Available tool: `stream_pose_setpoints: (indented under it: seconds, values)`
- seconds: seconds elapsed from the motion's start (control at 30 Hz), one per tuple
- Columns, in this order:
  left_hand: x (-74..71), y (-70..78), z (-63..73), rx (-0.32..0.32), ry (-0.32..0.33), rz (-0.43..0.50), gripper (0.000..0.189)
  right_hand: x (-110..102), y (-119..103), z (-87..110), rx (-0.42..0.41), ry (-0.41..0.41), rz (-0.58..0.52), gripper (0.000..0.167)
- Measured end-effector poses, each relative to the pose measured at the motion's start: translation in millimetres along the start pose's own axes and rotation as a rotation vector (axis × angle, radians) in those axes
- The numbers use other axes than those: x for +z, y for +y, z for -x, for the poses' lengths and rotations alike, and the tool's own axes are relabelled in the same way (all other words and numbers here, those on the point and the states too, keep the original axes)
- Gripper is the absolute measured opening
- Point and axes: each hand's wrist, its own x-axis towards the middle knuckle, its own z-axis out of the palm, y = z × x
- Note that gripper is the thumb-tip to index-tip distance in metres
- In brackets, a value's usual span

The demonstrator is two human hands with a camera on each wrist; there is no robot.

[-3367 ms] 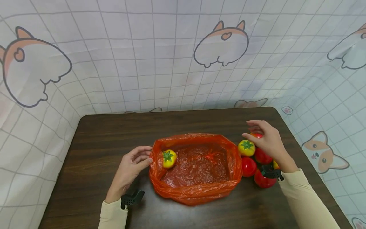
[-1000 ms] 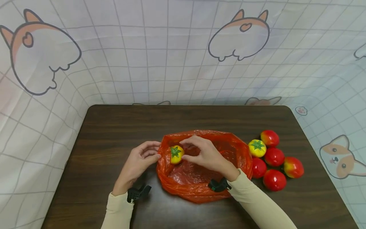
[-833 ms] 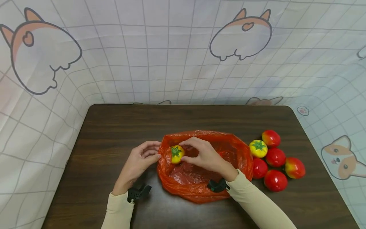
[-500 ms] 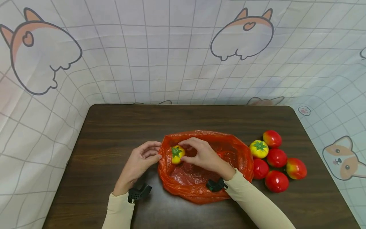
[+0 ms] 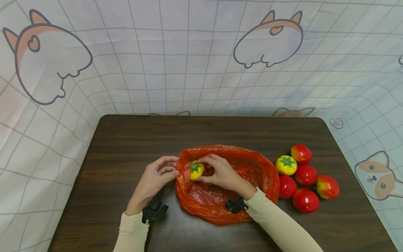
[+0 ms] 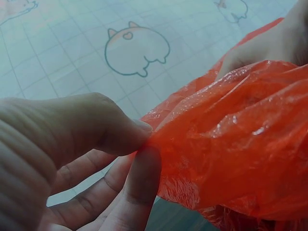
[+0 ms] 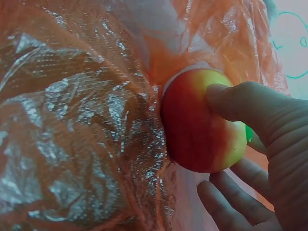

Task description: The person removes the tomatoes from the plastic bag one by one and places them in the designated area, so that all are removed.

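An open red plastic bag (image 5: 214, 215) lies on the table with its mouth up. My left hand (image 5: 154, 178) pinches the bag's left rim; in the left wrist view thumb and forefinger meet on the thin film (image 6: 231, 163). Inside the bag, at its left end, is a shiny tomato (image 5: 196, 170) with a yellow top and green star-shaped leaves. My right hand (image 5: 225, 176) grips it from the right. The right wrist view shows the tomato's red-to-yellow side (image 7: 202, 125), my thumb on it and fingers at its lower edge.
Right of the bag, several shiny fruits sit in a cluster: a yellow one (image 5: 286, 165) with a green top, plain red ones (image 5: 306, 201) and red-yellow ones (image 5: 327, 187). The dark wooden table (image 5: 132, 136) ends at a white grid curtain (image 5: 176, 63).
Since the oldest frame, my right hand has moved left from the fruit cluster into the bag and onto the tomato. My left hand keeps its hold on the rim. The view has shifted slightly.
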Motion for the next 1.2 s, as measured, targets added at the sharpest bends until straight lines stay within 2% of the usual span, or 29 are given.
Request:
stream_pose_setpoints:
  seconds: [0.37,0.57,0.93,1.2]
  values:
    - [0.5,-1.5,-0.2,-0.008,0.012,-0.008,0.048,3.7,-0.6,2.4,0.002,0.012,-0.041,0.05]
    - [1.2,-0.9,-1.7,0.002,0.011,-0.009,0.048,1.0,0.6,4.3,0.012,0.027,-0.097,0.049]
    - [1.6,-0.9,-0.3,-0.005,0.009,-0.017,0.047,4.3,1.4,1.8,0.068,-0.048,-0.126,0.069]
    - [2.5,0.3,-0.5,-0.01,0.012,-0.018,0.047,2.7,0.4,2.7,0.058,-0.041,-0.106,0.064]
